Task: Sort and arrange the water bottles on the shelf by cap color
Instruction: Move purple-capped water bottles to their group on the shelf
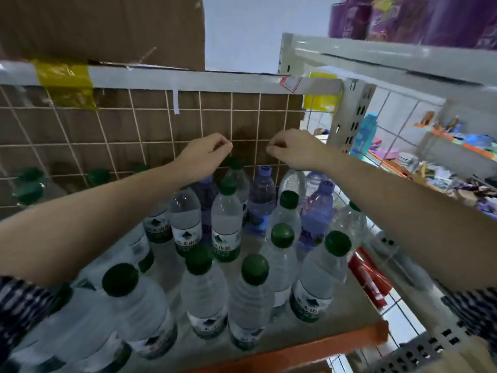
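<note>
Green-cap bottles (118, 279) crowd the shelf (309, 345) from the left side to the front edge. Above the back row hovers the left hand (205, 154), its grip curled closed on nothing. Blue-cap bottles (265, 170) stand at the back, right of centre, just below the right hand (293, 150), whose grip is likewise curled and empty.

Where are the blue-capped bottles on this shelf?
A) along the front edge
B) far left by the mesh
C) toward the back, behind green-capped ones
C: the blue-capped bottles stand toward the back, with green-capped bottles nearer the camera in front of them.
</note>
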### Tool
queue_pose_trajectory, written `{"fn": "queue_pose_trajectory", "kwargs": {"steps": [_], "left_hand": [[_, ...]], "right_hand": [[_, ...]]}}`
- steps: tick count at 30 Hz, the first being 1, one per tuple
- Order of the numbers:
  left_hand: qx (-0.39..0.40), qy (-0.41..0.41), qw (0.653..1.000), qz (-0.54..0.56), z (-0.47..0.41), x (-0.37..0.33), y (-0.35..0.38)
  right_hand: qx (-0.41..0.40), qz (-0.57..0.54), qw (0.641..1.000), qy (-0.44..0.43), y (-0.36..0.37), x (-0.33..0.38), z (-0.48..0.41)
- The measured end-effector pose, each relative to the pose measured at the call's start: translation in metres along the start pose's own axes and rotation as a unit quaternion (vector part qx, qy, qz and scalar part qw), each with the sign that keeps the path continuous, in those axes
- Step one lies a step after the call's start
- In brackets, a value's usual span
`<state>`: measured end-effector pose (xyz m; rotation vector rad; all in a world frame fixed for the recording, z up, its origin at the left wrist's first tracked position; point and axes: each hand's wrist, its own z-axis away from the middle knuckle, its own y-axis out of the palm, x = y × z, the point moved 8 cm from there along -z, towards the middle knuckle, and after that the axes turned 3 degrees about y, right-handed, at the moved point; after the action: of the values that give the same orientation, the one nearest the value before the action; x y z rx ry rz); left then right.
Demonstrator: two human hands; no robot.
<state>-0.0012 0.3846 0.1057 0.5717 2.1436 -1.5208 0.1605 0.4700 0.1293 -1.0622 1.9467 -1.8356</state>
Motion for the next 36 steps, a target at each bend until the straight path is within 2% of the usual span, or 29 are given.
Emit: {"fn": "queue_pose_trajectory", "kwargs": {"steps": [5,10,13,16,21,25,28,30,33,36], "left_hand": [[0.030,-0.056,0.995,-0.075,-0.008,0.030,0.002],[0.108,-0.136,0.982,-0.080,-0.013,0.057,0.008],[0.178,-0.171,0.967,-0.062,-0.008,0.072,0.018],[0.227,-0.150,0.960,-0.067,-0.007,0.075,0.021],[0.246,-0.113,0.955,-0.120,-0.015,0.070,0.022],[0.258,-0.071,0.948,-0.173,-0.019,0.066,0.023],[0.235,-0.033,0.952,-0.191,-0.023,0.063,0.018],[0.192,-0.010,0.957,-0.216,-0.026,0.059,0.008],[0.093,0.011,0.972,-0.217,-0.029,0.049,-0.019],[-0.025,0.023,0.990,-0.135,-0.026,0.034,-0.052]], "right_hand": [[0.122,0.124,0.984,-0.044,0.044,0.007,-0.026],[0.168,0.191,0.965,-0.060,0.069,0.001,-0.042],[0.152,0.199,0.966,-0.068,0.069,0.000,-0.048],[0.141,0.227,0.962,-0.056,0.068,-0.007,-0.048],[0.089,0.219,0.970,-0.057,0.052,-0.007,-0.049],[0.050,0.172,0.983,-0.049,0.034,-0.007,-0.048],[0.019,0.128,0.991,-0.040,0.023,-0.011,-0.044],[-0.009,0.075,0.997,-0.023,0.014,-0.014,-0.042],[-0.070,0.002,0.998,0.001,-0.006,-0.014,-0.037],[-0.139,-0.077,0.987,0.024,-0.028,-0.010,-0.033]]}}
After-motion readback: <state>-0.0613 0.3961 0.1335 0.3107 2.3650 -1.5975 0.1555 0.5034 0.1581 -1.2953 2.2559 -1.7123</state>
